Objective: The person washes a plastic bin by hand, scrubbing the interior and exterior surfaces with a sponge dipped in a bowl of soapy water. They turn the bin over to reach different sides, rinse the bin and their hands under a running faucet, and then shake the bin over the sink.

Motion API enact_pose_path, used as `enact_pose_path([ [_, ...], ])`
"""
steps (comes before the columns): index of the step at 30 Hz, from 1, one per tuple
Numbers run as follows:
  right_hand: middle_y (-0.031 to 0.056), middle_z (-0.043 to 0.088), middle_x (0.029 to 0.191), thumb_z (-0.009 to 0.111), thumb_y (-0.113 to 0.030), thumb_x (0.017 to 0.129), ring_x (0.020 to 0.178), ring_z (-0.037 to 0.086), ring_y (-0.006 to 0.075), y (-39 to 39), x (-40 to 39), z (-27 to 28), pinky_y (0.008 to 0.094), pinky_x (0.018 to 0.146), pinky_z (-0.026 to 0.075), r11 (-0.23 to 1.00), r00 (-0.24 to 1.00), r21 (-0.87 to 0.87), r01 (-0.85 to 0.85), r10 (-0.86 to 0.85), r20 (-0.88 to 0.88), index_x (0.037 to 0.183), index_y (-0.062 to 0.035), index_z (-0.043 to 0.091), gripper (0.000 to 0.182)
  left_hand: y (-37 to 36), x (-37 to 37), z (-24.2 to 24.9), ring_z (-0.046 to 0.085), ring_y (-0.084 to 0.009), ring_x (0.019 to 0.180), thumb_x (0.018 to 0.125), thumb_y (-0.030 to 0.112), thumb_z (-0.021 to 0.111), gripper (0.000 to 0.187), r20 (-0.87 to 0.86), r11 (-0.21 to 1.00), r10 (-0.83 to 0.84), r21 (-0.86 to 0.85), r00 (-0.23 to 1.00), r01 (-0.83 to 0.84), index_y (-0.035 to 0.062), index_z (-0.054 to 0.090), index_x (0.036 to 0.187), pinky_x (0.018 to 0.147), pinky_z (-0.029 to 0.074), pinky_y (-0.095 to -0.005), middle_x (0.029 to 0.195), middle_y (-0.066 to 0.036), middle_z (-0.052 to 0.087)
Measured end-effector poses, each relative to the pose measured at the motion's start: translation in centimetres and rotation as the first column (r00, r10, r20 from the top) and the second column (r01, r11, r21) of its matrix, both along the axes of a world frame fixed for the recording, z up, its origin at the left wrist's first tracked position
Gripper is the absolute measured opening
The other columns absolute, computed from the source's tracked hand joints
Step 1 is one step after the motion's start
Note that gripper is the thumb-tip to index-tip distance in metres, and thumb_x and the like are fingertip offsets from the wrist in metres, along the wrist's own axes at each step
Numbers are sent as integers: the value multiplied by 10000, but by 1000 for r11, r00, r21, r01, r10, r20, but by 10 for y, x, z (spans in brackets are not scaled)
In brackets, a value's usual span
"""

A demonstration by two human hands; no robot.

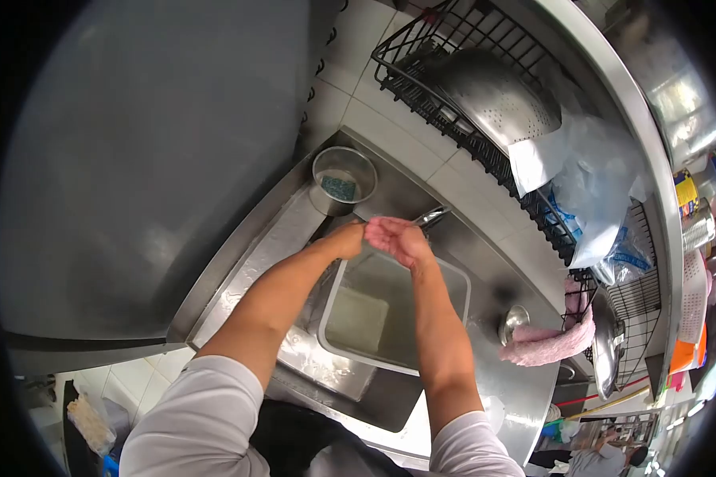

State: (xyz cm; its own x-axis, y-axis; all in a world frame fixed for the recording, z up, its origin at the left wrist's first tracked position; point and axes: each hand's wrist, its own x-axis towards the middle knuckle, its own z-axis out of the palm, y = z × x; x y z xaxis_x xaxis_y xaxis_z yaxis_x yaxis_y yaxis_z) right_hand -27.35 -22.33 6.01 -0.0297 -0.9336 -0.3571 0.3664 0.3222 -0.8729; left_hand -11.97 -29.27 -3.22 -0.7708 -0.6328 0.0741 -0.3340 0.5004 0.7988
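My left hand (pixel 346 239) and my right hand (pixel 400 242) meet over the far end of a pale rectangular tub (pixel 324 318) of cloudy water in the steel sink. The right palm faces up, its fingers stretched toward the left hand and nothing seen in it. How the left fingers lie is hidden by the angle. Just beyond my right hand is a chrome faucet (pixel 432 216). A round metal bowl (pixel 320 165) stands at the back left corner, with a green scouring pad (pixel 338 188) inside.
A black wire rack (pixel 422 99) on the tiled wall holds a perforated steel colander (pixel 497 95) and plastic bags (pixel 597 171). Right of the sink are a small metal bowl (pixel 515 319) and a pink towel (pixel 550 343). Another person (pixel 601 457) is far off at lower right.
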Motion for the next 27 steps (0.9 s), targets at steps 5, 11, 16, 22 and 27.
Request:
enact_pose_path([
  [5,154,630,975,470,-107,939,798,640,226,-4,-6,0,322,728,555,989,989,49,140,-137,-57,1101,66,553,250,27,-12,24,561,-385,1045,769,96,614,494,-179,888,459,113,870,-445,39,501,1246,878,457,-408,1053,-241,609],
  [11,136,633,952,479,-122,932,778,632,220,-10,-17,-13,333,732,549,972,970,9,235,-234,-70,1081,61,564,250,99,50,26,570,-399,1041,758,147,651,663,401,939,223,155,888,-306,-5,321,1312,887,445,-449,1086,-250,601],
  [16,131,637,936,494,-121,926,787,631,211,4,1,12,339,743,548,923,935,165,-349,355,-12,1073,57,572,243,100,71,33,568,-378,1060,738,52,559,550,399,968,118,159,909,-195,6,383,1257,881,448,-433,1098,-251,595],
  [22,134,641,938,514,-143,928,802,642,208,-9,-12,-5,329,735,553,997,992,58,43,-36,-119,1062,41,572,235,34,36,47,572,-381,1031,774,100,578,364,225,1000,-20,5,974,19,27,537,1129,855,458,-431,1062,-223,615],
  [27,132,642,944,493,-156,930,806,630,202,-7,-16,5,323,715,549,998,998,32,-58,59,-15,1078,29,573,250,26,2,62,538,-374,1098,831,219,602,419,198,970,237,-112,951,-218,29,527,1196,920,438,-421,1149,-237,578],
])
